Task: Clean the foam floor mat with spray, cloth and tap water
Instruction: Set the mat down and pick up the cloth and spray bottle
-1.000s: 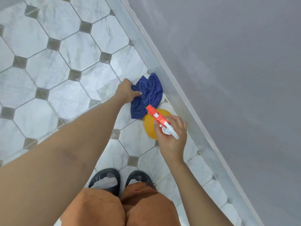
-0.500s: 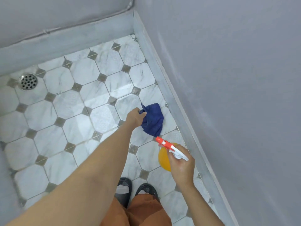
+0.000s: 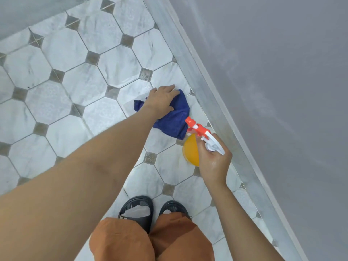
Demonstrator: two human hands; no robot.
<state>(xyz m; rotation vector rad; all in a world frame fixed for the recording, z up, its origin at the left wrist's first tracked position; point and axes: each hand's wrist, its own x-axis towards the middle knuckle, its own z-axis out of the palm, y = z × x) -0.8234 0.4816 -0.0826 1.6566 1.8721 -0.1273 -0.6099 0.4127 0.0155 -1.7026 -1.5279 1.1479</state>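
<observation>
While left hand (image 3: 161, 101) presses cloth (image 3: 172, 120) | right hand (image 3: 214, 162) holds orange-filled spray bottle (image 3: 192, 152)

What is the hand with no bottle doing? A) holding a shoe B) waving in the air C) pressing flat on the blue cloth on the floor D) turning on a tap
C: the left hand lies spread on the blue cloth on the tiled floor, while the right hand holds the spray bottle.

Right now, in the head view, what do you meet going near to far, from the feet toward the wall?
Slippers → right hand holding the spray bottle → blue cloth → left hand pressing on the cloth's far part → skirting.
</observation>
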